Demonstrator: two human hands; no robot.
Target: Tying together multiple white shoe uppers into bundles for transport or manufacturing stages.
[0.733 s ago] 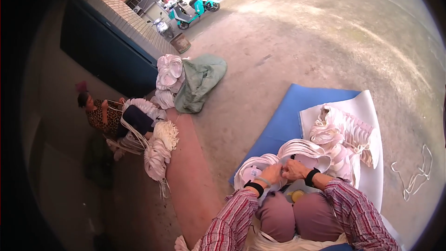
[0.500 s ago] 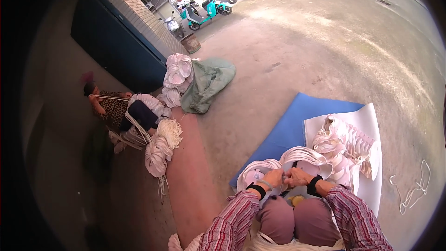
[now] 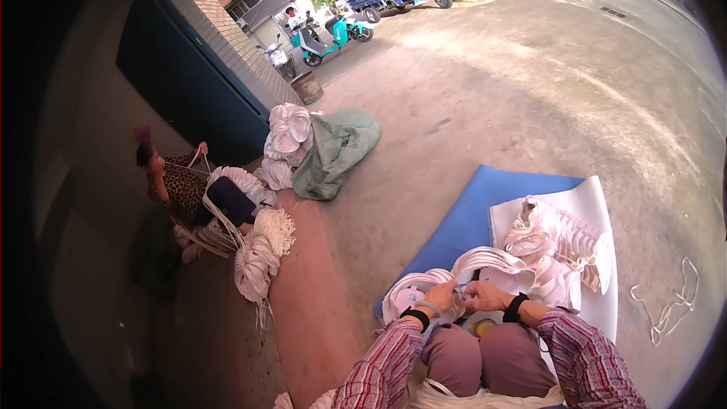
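Note:
My left hand (image 3: 442,297) and my right hand (image 3: 485,297) are close together above my knees, fingers pinched. Whatever small thing lies between the fingertips I cannot make out. Under and beside my left hand is a looped bundle of pinkish-white curved bands (image 3: 413,288). A second stacked bundle of such bands (image 3: 492,260) curves just beyond my right hand. Farther right, a larger heap of these pale banded pieces (image 3: 556,238) rests on a white sheet (image 3: 603,265). Between my knees a small round yellowish thing (image 3: 484,327) shows.
The sheets, one blue (image 3: 462,216), lie on concrete; a loose white cord (image 3: 670,307) is at right. Leftward, another person (image 3: 182,182) sits among pale bundles (image 3: 257,265), holding long strands. A green sack (image 3: 337,155) slumps by a dark door (image 3: 189,68). Scooters (image 3: 333,42) stand farther off.
My view has tilted up slightly, so the scene sits lower. My hands remain together with small finger shifts. The other person's one arm has moved out, stretching the strands.

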